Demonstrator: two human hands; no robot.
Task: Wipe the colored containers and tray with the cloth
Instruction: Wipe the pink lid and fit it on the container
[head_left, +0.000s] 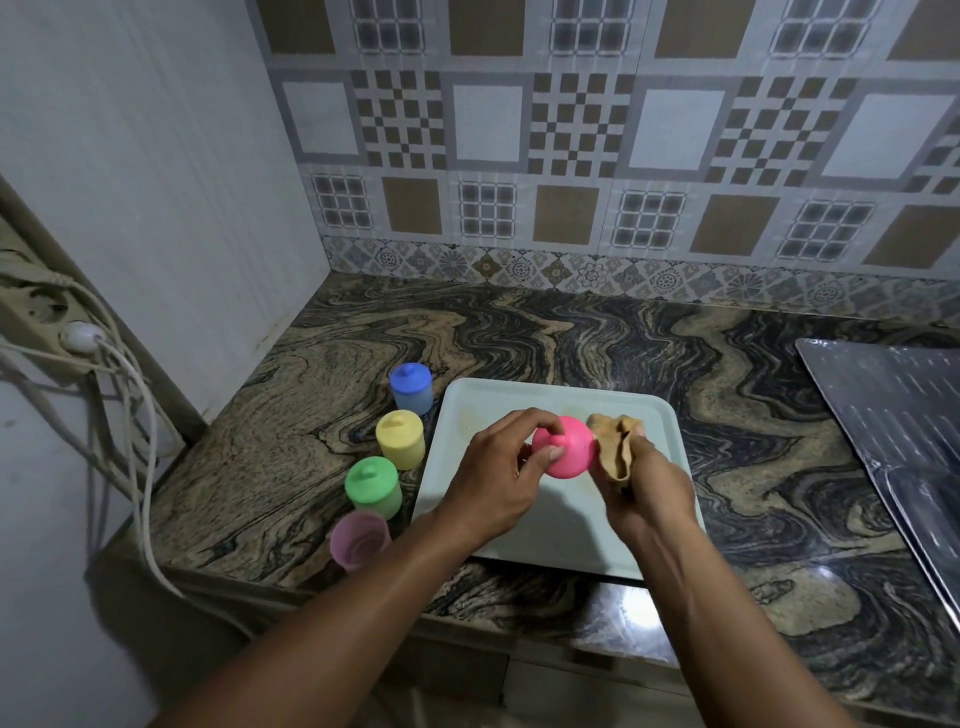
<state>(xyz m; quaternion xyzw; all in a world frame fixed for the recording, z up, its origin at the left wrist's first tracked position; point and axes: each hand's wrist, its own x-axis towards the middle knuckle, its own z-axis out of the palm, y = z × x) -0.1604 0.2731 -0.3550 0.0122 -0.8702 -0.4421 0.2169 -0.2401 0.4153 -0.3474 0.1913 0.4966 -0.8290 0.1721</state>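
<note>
My left hand (493, 475) pinches a pink lid (566, 448) by its knob and rim, above the pale tray (550, 535). My right hand (647, 486) grips a tan cloth (613, 441) pressed against the lid's right side. Left of the tray stand three lidded containers in a row: blue (411, 387) farthest, yellow (400, 438) in the middle, green (373, 487) nearer. Closest to the counter edge sits an open pink container (359, 539) without a lid.
The marbled counter (571, 332) meets a white wall at the left and a patterned tiled wall at the back. A dark glossy slab (893, 415) lies at the right. A power strip with cables (67, 332) hangs on the left wall.
</note>
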